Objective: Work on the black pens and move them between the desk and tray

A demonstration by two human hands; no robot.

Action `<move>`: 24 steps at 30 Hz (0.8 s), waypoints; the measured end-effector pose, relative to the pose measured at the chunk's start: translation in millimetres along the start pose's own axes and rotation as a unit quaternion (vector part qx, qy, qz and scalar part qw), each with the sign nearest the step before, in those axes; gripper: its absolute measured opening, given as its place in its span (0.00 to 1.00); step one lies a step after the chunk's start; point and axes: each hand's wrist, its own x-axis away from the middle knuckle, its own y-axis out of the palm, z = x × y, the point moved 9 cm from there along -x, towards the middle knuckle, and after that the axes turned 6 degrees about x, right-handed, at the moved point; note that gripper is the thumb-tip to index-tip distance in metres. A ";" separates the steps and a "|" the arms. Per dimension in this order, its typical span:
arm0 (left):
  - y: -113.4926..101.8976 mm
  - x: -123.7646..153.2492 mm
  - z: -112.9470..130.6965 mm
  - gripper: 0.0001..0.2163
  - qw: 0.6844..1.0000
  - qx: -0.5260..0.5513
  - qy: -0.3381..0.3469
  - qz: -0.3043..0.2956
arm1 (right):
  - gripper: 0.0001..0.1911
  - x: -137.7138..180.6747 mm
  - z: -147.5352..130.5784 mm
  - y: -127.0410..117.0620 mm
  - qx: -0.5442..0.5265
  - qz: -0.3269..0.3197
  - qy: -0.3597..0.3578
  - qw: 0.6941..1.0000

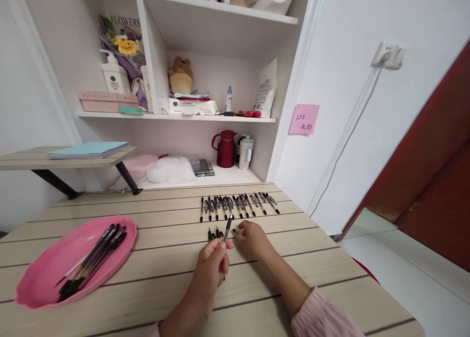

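My left hand (212, 264) is closed around an uncapped gel pen (228, 226), its tip pointing up and away from me. Close beside it, my right hand (253, 240) pinches a small dark piece that looks like a pen cap (235, 231), partly hidden by the fingers. Beyond both hands, several uncapped pens (216, 208) lie in a row with loose caps (211, 206) between them. A few more pens (210, 234) begin a nearer row, partly covered by my left hand.
On the left, a pink scalloped tray (123, 258) holds several capped pens (99, 256). Behind it, a small raised stand (22, 159) carries a blue notebook (88, 149). A red jug (226, 150) and a cup (246, 153) stand on the lower shelf at the back.
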 end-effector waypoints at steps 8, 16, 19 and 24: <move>7.8 -5.3 -13.8 0.16 0.998 -0.031 -0.013 -0.057 | 0.14 -8.0 -12.4 -32.2 -0.565 0.013 0.024 0.825; 7.0 -9.5 -19.5 0.14 0.996 -0.053 -0.015 -0.068 | 0.13 2.9 -27.7 -26.4 -0.537 -0.038 0.019 0.843; 6.3 -9.8 -18.0 0.13 0.996 -0.061 -0.012 -0.064 | 0.13 9.0 -35.0 -19.0 -0.500 -0.072 0.010 0.863; 4.4 -6.8 -10.3 0.12 0.996 -0.076 0.004 -0.048 | 0.11 20.0 -46.6 -4.9 -0.458 -0.138 -0.003 0.878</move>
